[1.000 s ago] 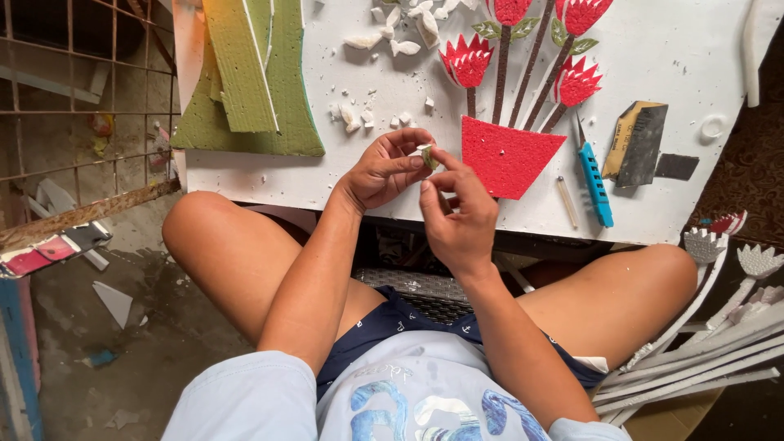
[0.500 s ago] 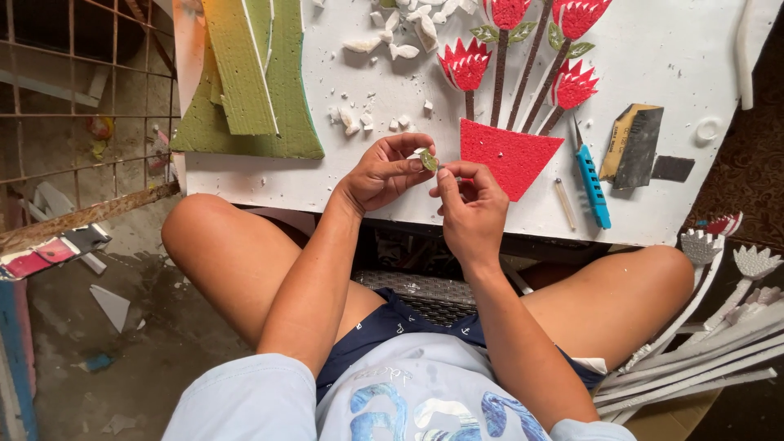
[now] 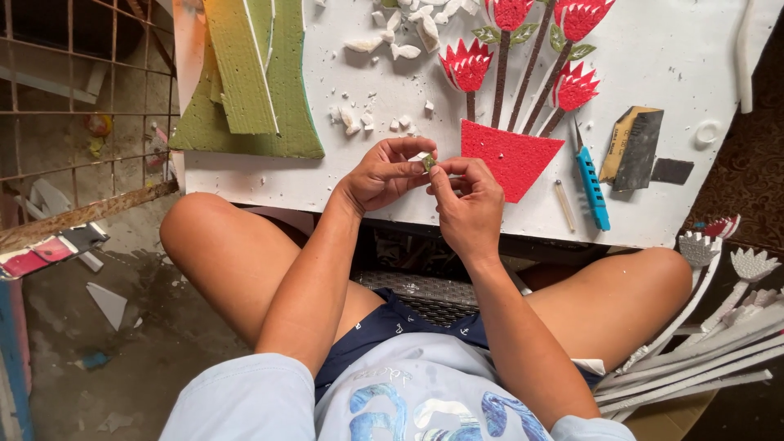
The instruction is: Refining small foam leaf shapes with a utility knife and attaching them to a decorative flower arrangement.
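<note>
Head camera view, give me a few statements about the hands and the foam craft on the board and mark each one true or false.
1. Both hands, left hand and right hand, pinch a small green piece. True.
2. The blue cutter is in the right hand. False: it lies on the white board, right of the red pot.
3. The green foam sheets lie at the board's left end. True.
4. The red flowers are blue. False: they are red with dark stems.
</note>
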